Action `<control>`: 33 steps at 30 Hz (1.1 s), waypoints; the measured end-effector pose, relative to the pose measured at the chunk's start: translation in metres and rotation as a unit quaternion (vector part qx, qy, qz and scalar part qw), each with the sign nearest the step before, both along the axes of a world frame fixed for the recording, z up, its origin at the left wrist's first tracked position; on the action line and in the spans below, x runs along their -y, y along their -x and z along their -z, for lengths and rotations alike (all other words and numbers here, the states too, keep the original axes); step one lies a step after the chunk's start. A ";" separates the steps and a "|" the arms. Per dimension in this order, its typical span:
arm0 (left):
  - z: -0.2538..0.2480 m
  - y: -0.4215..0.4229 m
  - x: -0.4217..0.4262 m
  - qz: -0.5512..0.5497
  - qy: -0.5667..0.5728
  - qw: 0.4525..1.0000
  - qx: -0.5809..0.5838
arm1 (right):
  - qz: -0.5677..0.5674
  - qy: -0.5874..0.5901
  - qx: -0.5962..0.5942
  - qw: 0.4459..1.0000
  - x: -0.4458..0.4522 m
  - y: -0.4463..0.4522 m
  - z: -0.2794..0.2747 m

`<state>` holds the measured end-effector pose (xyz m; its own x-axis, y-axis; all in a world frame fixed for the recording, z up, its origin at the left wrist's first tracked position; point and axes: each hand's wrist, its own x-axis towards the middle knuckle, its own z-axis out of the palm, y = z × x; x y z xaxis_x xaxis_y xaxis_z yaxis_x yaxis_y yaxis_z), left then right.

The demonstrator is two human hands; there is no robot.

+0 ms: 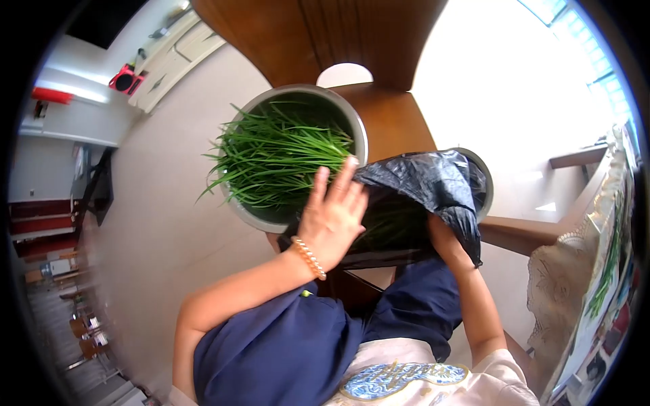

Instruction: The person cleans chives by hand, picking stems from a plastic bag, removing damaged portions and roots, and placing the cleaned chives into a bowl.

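A heap of long green chives [284, 155] fills a round metal basin [360, 128], some tips hanging over its left rim. My left hand [333, 220], with a beaded bracelet at the wrist, is spread with fingers stretched out at the cut ends of the chives, palm down. A black plastic bag [426, 177] lies over my lap and against a second round basin [484, 176] on the right. Into the bag's mouth reaches my right hand [445, 238]. Its fingers are hidden by the plastic, so what they touch cannot be seen.
A wooden chair [389, 125] stands in front, under the basins. At right is a table with a lace cloth [562, 277] and more green stalks [606, 284] on it. A pale cabinet [169, 64] stands at the far left, across the light floor [183, 176].
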<state>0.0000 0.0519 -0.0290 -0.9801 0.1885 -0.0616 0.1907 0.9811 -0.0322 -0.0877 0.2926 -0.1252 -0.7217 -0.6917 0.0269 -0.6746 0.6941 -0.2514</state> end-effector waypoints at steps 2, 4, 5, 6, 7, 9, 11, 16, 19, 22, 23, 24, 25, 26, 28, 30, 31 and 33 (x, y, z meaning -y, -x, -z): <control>-0.004 0.002 0.006 -0.033 -0.027 0.999 -0.034 | 0.033 0.008 0.093 0.995 -0.002 -0.002 -0.018; -0.007 0.000 0.005 -0.031 -0.065 0.997 -0.025 | 0.020 0.052 -0.003 0.998 -0.005 -0.004 -0.015; -0.005 -0.001 0.004 -0.017 -0.067 0.997 -0.023 | 0.037 0.036 0.009 0.999 -0.004 -0.001 -0.015; -0.004 -0.002 0.003 -0.005 -0.067 0.997 -0.021 | 0.052 0.022 0.022 0.998 -0.002 0.002 -0.015; -0.004 -0.003 0.001 0.011 -0.081 0.996 -0.029 | 0.055 0.008 0.038 0.998 -0.001 0.005 -0.014; -0.003 -0.004 -0.002 0.053 -0.108 0.991 -0.050 | 0.052 -0.014 0.058 0.997 -0.002 0.007 -0.014; -0.002 -0.004 -0.006 0.106 -0.126 0.983 -0.083 | 0.047 -0.022 0.061 0.997 -0.002 0.008 -0.014; 0.002 -0.006 -0.011 0.128 -0.204 0.965 -0.104 | 0.091 -0.042 0.139 0.985 -0.005 0.017 -0.001; 0.008 -0.011 -0.014 0.142 -0.246 0.957 -0.061 | 0.081 -0.016 0.080 0.993 -0.007 0.017 0.013; 0.013 -0.015 -0.018 0.171 -0.255 0.951 -0.028 | 0.060 0.013 0.017 0.998 -0.008 0.016 0.017; 0.014 -0.016 -0.019 0.181 -0.254 0.950 -0.012 | 0.059 0.013 0.017 0.998 -0.007 0.016 0.016; 0.015 -0.017 -0.020 0.191 -0.253 0.948 0.005 | 0.063 0.034 0.001 0.997 -0.005 0.015 0.013; 0.016 -0.017 -0.021 0.191 -0.261 0.946 0.002 | 0.067 0.053 -0.015 0.996 -0.002 0.014 0.009; 0.015 -0.017 -0.020 0.191 -0.261 0.946 0.002 | 0.067 0.053 -0.015 0.996 0.000 0.011 0.003; 0.012 -0.015 -0.021 0.148 -0.286 0.947 0.018 | 0.022 -0.001 -0.020 1.000 0.007 0.001 -0.023; 0.013 -0.015 -0.022 0.104 -0.326 0.939 0.033 | 0.082 0.010 0.120 0.989 0.017 -0.010 -0.045; 0.013 -0.015 -0.022 0.060 -0.364 0.928 0.049 | 0.065 0.067 0.092 0.991 0.023 -0.014 -0.058; 0.014 -0.013 -0.023 -0.002 -0.423 0.899 0.116 | 0.049 0.167 0.058 0.983 0.030 -0.022 -0.063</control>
